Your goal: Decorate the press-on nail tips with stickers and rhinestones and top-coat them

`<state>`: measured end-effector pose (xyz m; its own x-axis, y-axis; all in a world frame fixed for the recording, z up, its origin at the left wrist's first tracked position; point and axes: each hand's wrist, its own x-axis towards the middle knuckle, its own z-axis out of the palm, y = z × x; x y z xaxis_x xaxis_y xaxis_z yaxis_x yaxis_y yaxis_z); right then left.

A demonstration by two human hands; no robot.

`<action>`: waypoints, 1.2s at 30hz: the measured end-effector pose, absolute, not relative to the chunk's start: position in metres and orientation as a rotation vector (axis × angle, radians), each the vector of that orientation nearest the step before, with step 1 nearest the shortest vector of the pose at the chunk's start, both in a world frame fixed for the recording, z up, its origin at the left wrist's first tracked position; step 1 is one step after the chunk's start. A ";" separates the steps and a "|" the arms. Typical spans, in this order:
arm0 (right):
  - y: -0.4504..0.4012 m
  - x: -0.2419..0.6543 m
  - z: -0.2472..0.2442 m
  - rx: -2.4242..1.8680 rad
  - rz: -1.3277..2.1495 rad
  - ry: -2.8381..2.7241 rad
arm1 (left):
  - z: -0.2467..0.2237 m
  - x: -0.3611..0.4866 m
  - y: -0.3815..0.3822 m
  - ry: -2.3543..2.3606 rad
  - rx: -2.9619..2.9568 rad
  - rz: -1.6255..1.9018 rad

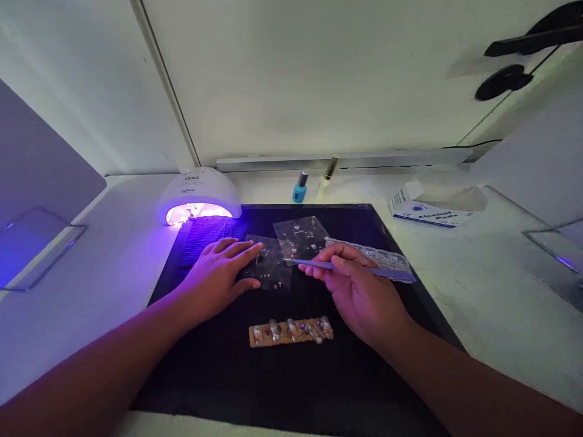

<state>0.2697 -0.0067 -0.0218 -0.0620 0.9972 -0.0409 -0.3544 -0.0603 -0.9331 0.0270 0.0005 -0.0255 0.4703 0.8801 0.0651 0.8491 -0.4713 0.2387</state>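
Note:
My left hand (225, 267) lies flat with its fingers stretched out, pressing on a clear sheet of small stickers (273, 276). In my right hand (359, 282) is a pair of purple tweezers (319, 264), gripped like a pen. Its pale tip points left, over the right part of that sheet. A second clear sticker sheet (298, 233) lies just behind. Beneath my right hand and beyond it stretches a patterned transparent packet (387, 258). Nearer to me, a tan strip (268, 341) carries several shiny decorated false nails (291, 328).
A white nail lamp (200, 185) glows purple at the back left, beside a dark ribbed cloth (200, 243). Blue (299, 189) and pale (325, 182) polish bottles stand behind the black mat (282, 388). An open alcohol pads box (428, 212) sits at the right.

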 end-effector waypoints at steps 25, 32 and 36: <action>0.002 0.263 -0.024 -0.803 1.601 -1.019 | -0.030 0.024 0.000 1.241 2.653 0.422; -0.002 0.260 -0.024 -0.800 1.611 -1.067 | -0.027 0.022 -0.004 1.182 2.632 0.407; -0.009 0.261 -0.019 -0.795 1.591 -1.112 | -0.026 0.022 -0.008 1.327 2.565 0.457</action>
